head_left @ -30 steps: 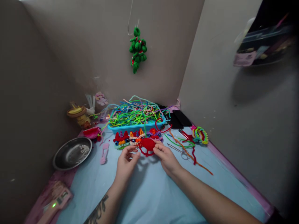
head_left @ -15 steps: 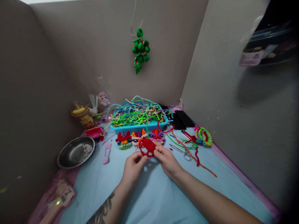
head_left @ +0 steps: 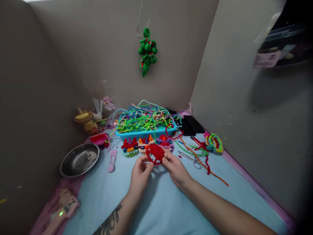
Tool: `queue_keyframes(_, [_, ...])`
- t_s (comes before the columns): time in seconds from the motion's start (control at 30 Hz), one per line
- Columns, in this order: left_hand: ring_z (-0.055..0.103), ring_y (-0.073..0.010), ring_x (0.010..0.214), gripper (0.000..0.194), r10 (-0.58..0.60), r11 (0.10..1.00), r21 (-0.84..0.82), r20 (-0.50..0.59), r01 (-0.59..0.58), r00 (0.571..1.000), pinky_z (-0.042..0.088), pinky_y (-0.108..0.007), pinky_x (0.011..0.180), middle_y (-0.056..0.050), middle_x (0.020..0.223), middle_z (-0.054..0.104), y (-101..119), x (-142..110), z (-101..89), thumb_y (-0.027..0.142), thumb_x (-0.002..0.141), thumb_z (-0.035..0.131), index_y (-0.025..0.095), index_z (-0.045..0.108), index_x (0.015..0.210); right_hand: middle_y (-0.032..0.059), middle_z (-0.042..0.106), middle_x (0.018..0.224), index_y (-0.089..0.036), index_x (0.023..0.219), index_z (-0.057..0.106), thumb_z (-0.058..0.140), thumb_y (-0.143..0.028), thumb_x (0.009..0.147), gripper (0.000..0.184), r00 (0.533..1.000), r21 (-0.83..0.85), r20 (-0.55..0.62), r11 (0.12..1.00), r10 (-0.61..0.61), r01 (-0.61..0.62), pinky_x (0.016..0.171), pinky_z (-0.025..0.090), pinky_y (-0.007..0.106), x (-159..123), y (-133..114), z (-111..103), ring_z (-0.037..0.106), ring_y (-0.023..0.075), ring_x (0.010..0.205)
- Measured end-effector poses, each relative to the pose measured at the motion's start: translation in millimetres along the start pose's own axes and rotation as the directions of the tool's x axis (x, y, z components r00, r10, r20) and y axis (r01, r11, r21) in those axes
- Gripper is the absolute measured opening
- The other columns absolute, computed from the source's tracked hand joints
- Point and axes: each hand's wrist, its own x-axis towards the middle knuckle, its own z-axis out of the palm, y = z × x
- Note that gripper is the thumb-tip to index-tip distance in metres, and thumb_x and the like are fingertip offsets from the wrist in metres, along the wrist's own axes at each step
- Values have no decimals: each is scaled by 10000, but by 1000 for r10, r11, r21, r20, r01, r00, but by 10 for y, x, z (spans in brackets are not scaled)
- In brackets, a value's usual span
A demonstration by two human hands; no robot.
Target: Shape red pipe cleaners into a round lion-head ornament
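Between my two hands, above the blue cloth, is a red fuzzy pipe-cleaner piece (head_left: pixel 156 152): a solid rounded part with a thin loop below and to its left. My right hand (head_left: pixel 177 168) pinches its right side between thumb and fingers. On the left edge of the loop, my left hand (head_left: pixel 141 171) has thumb and fingertips closed. Just behind stand three small colourful pipe-cleaner figures with blue eyes: a red-and-green one (head_left: pixel 130 147), an orange-and-white one (head_left: pixel 144 143), partly covered by the red piece, and a red-and-purple one (head_left: pixel 165 142).
Pipe cleaners fill a blue basket (head_left: pixel 146 133) at the back. Scissors (head_left: pixel 190 158), loose red and orange stems and a bundle of coloured rings (head_left: pixel 214 143) lie right. Left are a metal bowl (head_left: pixel 79 160), a pink clip-shaped tool (head_left: pixel 112 161) and a pink lit device (head_left: pixel 63 209).
My left hand has come in from beside the red piece and closed on the edge of its loop. My right hand keeps its pinch. The view has shifted slightly.
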Motion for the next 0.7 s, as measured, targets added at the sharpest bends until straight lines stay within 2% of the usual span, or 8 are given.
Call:
queue_keyframes(0.1, [568, -146, 785, 415, 99, 991, 101, -86, -90, 991, 434, -240, 640, -76, 1073, 595, 62, 7, -37, 305, 678, 696, 206, 547, 1053, 99, 504, 1198, -191, 714, 585, 544, -399, 822, 238, 999, -69, 45, 998, -7, 10, 992, 343, 420, 31, -41, -85, 439, 235, 1189])
queue_keyframes(0.2, [563, -181, 919, 342, 205, 944, 276, -58, -181, 977, 417, -254, 709, -80, 1065, 610, 131, 10, -91, 278, 716, 660, 204, 569, 1037, 95, 474, 1215, -189, 687, 556, 546, -330, 821, 195, 992, -164, 110, 984, -55, 73, 994, 331, 403, 42, -120, -151, 440, 230, 1180])
queue_keyframes(0.4, [541, -213, 1024, 382, 213, 921, 335, -4, -199, 977, 423, -303, 765, -107, 1151, 581, 119, 38, -134, 256, 766, 596, 199, 512, 1134, 93, 475, 1206, -193, 723, 533, 490, -229, 833, 124, 979, -280, 152, 943, -138, 177, 963, 350, 393, 40, -180, -197, 458, 225, 1148])
queue_keyframes(0.57, [581, -157, 828, 434, 145, 973, 185, -10, -140, 989, 468, -282, 696, -113, 1124, 580, 101, 47, -127, 306, 761, 594, 192, 483, 1165, 97, 491, 1210, -199, 756, 541, 465, -171, 825, 106, 968, -357, 182, 906, -173, 229, 955, 351, 414, 54, -157, -220, 451, 236, 1151])
queue_keyframes(0.7, [554, -93, 648, 482, 72, 986, 149, -14, -69, 997, 458, -235, 615, -87, 1052, 595, 126, 31, -118, 307, 727, 630, 205, 485, 1175, 89, 492, 1235, -205, 770, 545, 461, -143, 814, 114, 956, -417, 213, 865, -204, 278, 955, 345, 436, 57, -163, -242, 445, 243, 1154])
